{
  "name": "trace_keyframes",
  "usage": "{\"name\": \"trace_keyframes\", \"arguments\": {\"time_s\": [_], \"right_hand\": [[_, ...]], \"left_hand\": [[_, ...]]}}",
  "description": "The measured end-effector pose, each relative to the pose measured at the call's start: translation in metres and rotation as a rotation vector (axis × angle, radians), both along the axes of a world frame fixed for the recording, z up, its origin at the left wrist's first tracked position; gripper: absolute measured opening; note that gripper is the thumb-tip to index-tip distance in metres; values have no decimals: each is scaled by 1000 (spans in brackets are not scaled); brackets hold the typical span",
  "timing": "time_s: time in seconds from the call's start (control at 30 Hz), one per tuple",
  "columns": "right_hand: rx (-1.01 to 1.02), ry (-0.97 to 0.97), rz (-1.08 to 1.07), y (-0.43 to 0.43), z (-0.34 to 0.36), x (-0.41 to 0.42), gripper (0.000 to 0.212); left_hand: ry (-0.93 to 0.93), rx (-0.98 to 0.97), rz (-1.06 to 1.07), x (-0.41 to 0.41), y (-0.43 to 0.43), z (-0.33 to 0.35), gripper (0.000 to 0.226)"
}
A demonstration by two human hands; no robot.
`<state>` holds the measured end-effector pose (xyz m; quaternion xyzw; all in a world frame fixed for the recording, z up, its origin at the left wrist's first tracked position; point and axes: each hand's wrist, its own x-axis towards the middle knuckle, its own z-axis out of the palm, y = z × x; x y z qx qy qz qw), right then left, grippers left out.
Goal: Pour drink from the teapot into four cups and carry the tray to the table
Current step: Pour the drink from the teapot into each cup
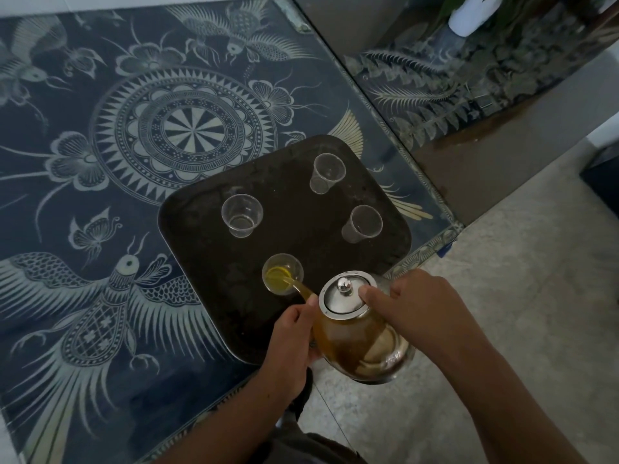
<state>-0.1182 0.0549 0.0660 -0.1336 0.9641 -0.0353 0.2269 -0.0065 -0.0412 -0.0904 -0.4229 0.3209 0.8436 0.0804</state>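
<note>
Closely, teapot between left hand, right hand

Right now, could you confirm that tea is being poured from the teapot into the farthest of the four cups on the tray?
Not quite. The head view shows the stream from the glass teapot falling into the nearest cup on the tray, not the farthest cup.

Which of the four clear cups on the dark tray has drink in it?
The clear plastic cup nearest the glass teapot, under its spout: it holds yellow drink, while the other three cups look empty.
</note>
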Motion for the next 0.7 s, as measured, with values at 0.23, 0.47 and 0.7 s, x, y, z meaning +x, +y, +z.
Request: {"name": "trace_keyframes", "arguments": {"time_s": [0.23, 0.47, 0.7], "right_hand": [[-11, -14, -6, 2, 1, 4, 62], [-16, -15, -26, 2, 2, 7, 63], [-13, -4, -10, 0, 2, 7, 63]], "left_hand": [[-18, -18, -5, 2, 1, 1, 41], [-8, -24, -16, 5, 1, 0, 42], [-13, -20, -18, 4, 0, 3, 40]]}}
